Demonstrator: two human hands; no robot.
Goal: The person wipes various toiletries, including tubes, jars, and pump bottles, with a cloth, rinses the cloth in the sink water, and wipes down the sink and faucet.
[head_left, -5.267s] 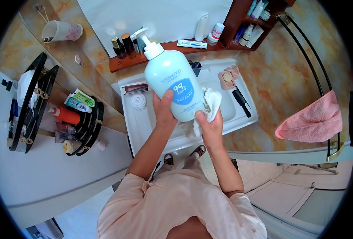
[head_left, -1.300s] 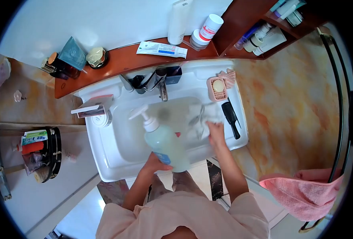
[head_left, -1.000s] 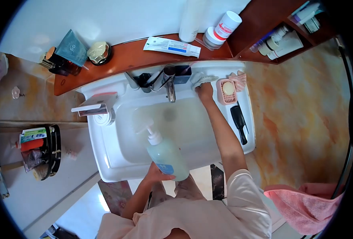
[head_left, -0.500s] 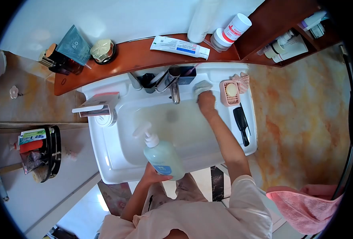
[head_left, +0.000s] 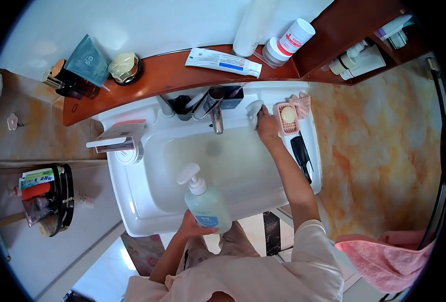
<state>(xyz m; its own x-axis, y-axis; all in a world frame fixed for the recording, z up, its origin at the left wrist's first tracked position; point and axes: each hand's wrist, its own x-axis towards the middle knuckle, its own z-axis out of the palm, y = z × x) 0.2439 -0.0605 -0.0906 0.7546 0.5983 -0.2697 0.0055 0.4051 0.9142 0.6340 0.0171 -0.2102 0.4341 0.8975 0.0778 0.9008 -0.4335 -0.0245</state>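
My left hand point(head_left: 195, 225) is closed around the lower part of a pale green pump bottle point(head_left: 208, 204) with a white pump head and a blue label, held upright over the front rim of the white sink point(head_left: 132, 211). At the back right of the sink, my right hand point(head_left: 267, 126) grips a whitish cloth point(head_left: 254, 113) against the rim, beside the faucet point(head_left: 216, 113). Cloudy water point(head_left: 233, 161) covers the basin floor.
Right of my right hand sit a pink soap dish point(head_left: 286, 119), a crumpled pink cloth point(head_left: 301, 104) and a black comb point(head_left: 301, 156). A box point(head_left: 119, 136) rests on the left rim. Tubes and jars line the wooden shelf point(head_left: 157, 83). A pink towel point(head_left: 379, 256) hangs at right.
My right hand has shifted slightly on the back right rim with the cloth, its fingers now turned more upward. The pump bottle has moved a little to the right and its label has turned.
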